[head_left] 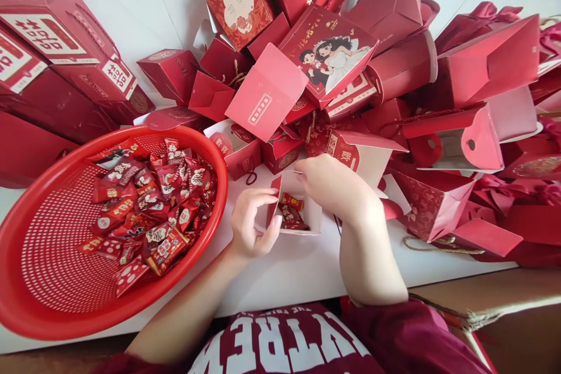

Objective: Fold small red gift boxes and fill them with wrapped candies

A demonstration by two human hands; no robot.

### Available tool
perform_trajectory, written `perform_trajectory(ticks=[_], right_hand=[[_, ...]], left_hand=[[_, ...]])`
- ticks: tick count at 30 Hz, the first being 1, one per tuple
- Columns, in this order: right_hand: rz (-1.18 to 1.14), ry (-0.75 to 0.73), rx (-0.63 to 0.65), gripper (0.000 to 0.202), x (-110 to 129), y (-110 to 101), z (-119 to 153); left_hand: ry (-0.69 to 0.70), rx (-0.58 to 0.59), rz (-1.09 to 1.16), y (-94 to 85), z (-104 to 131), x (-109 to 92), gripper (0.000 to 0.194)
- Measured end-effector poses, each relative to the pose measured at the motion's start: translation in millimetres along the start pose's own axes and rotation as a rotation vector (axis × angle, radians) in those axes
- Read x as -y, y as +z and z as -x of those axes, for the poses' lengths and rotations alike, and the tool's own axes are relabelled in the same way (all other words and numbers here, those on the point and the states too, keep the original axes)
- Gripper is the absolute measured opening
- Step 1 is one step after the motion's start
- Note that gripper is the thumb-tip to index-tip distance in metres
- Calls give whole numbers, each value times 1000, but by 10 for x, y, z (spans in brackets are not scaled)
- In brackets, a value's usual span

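A small open gift box point(313, 223), red outside and white inside, sits on the white table in front of me. Several wrapped candies point(293, 213) lie in it. My left hand point(254, 222) is closed on the box's left wall, thumb low at the front corner and fingers higher up. Bent over the far right side, my right hand point(322, 181) has its fingertips pressed together at the back rim; part of them is hidden behind the hand. To the left, a red plastic basket point(56, 245) holds a heap of wrapped candies point(153, 198).
Red gift boxes point(210, 93) and paper bags point(486, 64) are piled at the back and right. Stacked boxes point(52, 29) stand at the far left. A pink card flap point(267, 93) sticks up behind my hands. A cardboard carton point(491, 298) is at lower right.
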State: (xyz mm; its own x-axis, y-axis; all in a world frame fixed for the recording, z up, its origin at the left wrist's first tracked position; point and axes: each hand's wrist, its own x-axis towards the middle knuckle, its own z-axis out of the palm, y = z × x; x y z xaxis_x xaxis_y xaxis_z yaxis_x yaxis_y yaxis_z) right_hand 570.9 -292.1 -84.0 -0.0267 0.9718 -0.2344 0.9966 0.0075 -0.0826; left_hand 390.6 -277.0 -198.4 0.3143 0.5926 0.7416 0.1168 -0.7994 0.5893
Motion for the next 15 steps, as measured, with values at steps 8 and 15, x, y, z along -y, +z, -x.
perform_trajectory(ticks=[8, 15], right_hand=[[-169, -92, -158, 27, 103, -10, -42], [-443, -247, -298, 15, 169, -6, -66]], left_hand=[[211, 139, -148, -46, -28, 44, 25], [27, 25, -132, -32, -63, 67, 4]])
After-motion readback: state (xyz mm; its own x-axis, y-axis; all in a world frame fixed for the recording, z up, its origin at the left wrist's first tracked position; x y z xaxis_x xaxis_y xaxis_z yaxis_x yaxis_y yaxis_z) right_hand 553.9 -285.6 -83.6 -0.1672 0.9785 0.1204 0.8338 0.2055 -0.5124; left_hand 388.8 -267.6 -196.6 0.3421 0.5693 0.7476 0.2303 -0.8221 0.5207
